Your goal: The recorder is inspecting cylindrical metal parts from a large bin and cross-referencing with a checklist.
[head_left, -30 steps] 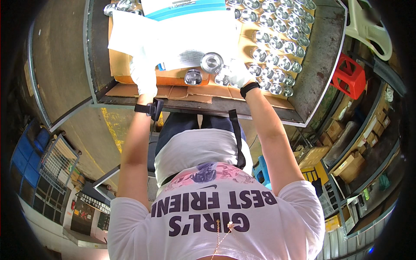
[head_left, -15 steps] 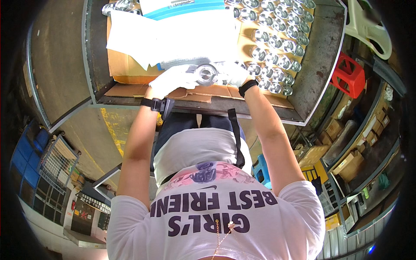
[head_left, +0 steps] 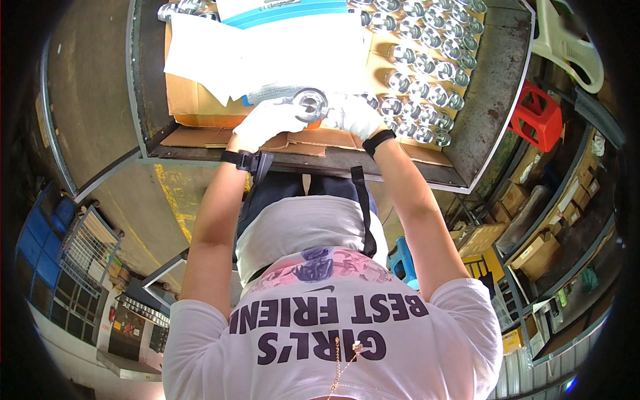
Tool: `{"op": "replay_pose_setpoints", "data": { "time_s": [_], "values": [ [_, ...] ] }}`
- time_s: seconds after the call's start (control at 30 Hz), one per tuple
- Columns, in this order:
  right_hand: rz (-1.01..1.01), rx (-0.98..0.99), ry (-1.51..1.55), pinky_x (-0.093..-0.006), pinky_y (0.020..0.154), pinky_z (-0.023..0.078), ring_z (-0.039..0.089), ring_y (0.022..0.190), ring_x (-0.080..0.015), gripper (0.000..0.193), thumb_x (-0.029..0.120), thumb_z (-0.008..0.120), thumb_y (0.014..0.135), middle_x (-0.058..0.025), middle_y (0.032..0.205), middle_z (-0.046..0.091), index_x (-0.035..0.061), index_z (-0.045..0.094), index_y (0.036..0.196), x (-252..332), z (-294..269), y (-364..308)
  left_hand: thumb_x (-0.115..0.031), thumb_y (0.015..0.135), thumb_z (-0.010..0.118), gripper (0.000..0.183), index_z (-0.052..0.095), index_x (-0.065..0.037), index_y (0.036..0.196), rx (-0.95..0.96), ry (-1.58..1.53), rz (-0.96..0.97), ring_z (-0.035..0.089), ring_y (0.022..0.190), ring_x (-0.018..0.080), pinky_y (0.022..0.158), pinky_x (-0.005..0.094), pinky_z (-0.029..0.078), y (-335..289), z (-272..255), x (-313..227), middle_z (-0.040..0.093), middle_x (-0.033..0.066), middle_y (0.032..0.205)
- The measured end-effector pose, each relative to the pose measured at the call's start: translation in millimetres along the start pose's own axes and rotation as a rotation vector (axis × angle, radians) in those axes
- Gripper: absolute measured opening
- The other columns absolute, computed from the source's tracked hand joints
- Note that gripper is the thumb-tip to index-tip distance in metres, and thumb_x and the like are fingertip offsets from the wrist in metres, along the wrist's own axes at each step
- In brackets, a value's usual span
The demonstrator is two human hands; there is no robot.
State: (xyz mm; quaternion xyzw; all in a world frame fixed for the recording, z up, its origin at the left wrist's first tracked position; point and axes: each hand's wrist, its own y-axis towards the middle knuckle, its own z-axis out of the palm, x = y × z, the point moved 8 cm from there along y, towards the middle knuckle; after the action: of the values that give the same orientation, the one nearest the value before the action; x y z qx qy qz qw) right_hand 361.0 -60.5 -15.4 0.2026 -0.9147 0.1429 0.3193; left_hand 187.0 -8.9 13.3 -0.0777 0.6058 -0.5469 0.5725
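Observation:
A round, silvery metal piston (head_left: 311, 105) is held up with its ringed face showing, above the near edge of the work table. My left hand (head_left: 273, 121), in a white glove, grips it from the left side. Close against its right side is my right hand (head_left: 357, 116), also white-gloved, with the fingers curled in. Glare washes out the right fingertips, so what they hold is hidden. Bright white paper sheets (head_left: 293, 57) lie just beyond both hands. To the right, several similar metal pistons (head_left: 424, 63) stand in rows on cardboard.
A dark raised metal rim (head_left: 493, 110) borders the table (head_left: 440, 175), with cardboard strips (head_left: 320, 138) along its near side. Metal parts (head_left: 190, 8) sit at the far left corner. A red stool (head_left: 537, 117) and a pale plastic chair (head_left: 567, 43) stand right; shelves hold boxes (head_left: 537, 253).
The piston has moved slightly up and left with my left hand, its face turning a little. My right hand has shifted slightly, its fingers curling beside the piston.

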Motion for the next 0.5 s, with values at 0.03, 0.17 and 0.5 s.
{"op": "replay_pose_setpoints", "data": {
  "time_s": [0.03,0.17,0.5],
  "values": [
    [-0.001,0.002,-0.039,-0.0411,0.079,0.057,0.069,0.092,-0.0272,0.032,0.032,0.066,0.091,-0.0121,0.104,0.072,0.0117,0.069,0.116,4.8,1.7,0.3,-0.012,0.088,0.073,0.026,0.073,0.001,0.110,-0.004,0.185,0.090,0.068,0.097,0.0186,0.088,0.0328,0.054,-0.6,0.6,-6.9,0.073,0.0081,0.106],
    [0.061,0.075,-0.193,-0.0400,0.077,0.057,0.068,0.092,-0.0250,0.017,0.026,0.064,0.091,-0.0059,0.092,0.071,0.0146,0.070,0.102,15.5,16.7,1.6,-0.017,0.091,0.072,0.029,0.073,-0.002,0.116,-0.010,0.585,0.280,0.069,0.097,0.0202,0.088,0.0321,0.054,-3.0,7.9,-20.2,0.074,0.0108,0.109],
    [-0.105,0.004,-0.414,-0.0369,0.078,0.056,0.067,0.096,-0.0229,0.019,0.022,0.055,0.092,-0.0073,0.099,0.071,0.0147,0.069,0.103,37.7,6.9,6.9,-0.009,0.090,0.073,0.037,0.068,0.003,0.124,-0.024,0.325,0.117,0.065,0.104,0.0153,0.090,0.0280,0.053,-0.1,15.0,-11.3,0.073,0.0089,0.114]
  ]
}}
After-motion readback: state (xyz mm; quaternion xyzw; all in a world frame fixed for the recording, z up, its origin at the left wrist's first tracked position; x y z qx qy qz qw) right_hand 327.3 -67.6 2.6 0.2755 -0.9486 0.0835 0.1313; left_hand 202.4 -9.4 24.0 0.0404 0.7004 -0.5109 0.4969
